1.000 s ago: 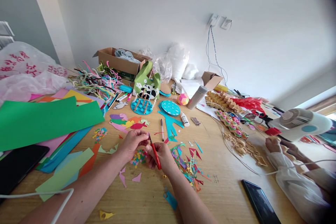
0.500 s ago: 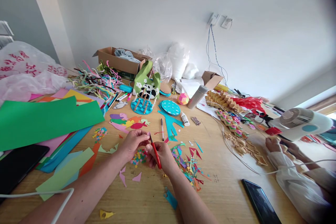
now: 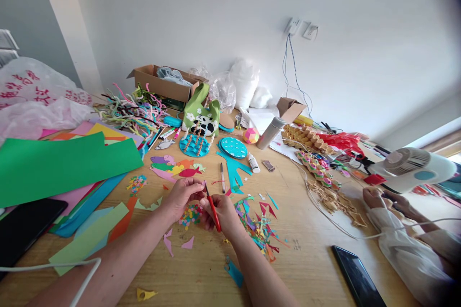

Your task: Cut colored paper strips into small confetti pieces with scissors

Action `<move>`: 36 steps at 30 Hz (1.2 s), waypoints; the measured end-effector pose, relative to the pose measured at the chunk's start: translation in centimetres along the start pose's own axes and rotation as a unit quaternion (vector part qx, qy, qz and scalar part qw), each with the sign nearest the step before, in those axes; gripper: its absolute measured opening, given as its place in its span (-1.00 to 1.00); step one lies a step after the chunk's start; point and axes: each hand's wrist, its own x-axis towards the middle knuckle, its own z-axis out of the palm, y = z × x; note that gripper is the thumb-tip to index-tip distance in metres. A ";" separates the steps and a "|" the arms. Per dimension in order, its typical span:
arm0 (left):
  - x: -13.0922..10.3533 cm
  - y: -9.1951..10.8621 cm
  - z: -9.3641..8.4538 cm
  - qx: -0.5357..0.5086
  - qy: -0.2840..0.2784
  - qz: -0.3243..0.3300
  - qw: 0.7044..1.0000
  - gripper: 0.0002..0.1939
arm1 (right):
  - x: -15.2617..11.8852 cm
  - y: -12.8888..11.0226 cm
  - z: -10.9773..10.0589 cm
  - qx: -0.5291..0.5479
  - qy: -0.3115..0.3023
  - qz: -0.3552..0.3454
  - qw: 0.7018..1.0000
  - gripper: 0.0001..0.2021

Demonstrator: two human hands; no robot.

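Note:
Red-handled scissors (image 3: 213,210) are gripped in my right hand (image 3: 224,213), blades pointing up and away from me. Close beside the blade tips, my left hand (image 3: 184,195) has its fingers pinched together; whatever is between them is too small to make out. Below both hands lies a pile of tiny coloured paper bits (image 3: 190,216). To their right is a heap of narrow paper scraps (image 3: 257,228). Several paper fish (image 3: 189,171) lie beyond my left hand, and a pen (image 3: 222,178) is just past the scissors.
Coloured paper sheets (image 3: 68,168) cover the left side. A blue decorated disc (image 3: 233,147), a glue bottle (image 3: 253,163) and a grey thermos (image 3: 271,133) stand farther back. At right are a phone (image 3: 358,276), a white fan (image 3: 414,165) and another person's hands (image 3: 383,199).
Almost nothing differs. My hands and the scissors keep nearly the same place and pose, and the other person's hands at right have shifted slightly.

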 end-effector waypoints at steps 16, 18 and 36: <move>0.0 0.3 0.0 -0.001 -0.002 -0.005 1.000 -0.86 | -0.1 0.1 -0.3 0.001 -0.014 -0.002 1.000 -0.47; 0.0 0.3 0.0 -0.006 0.001 -0.007 1.000 -0.86 | 0.0 0.1 -0.3 0.000 -0.014 -0.002 1.000 -0.48; 0.1 0.2 0.0 -0.010 0.013 -0.005 1.000 -0.87 | 0.1 0.1 -0.2 0.008 -0.014 -0.005 1.000 -0.49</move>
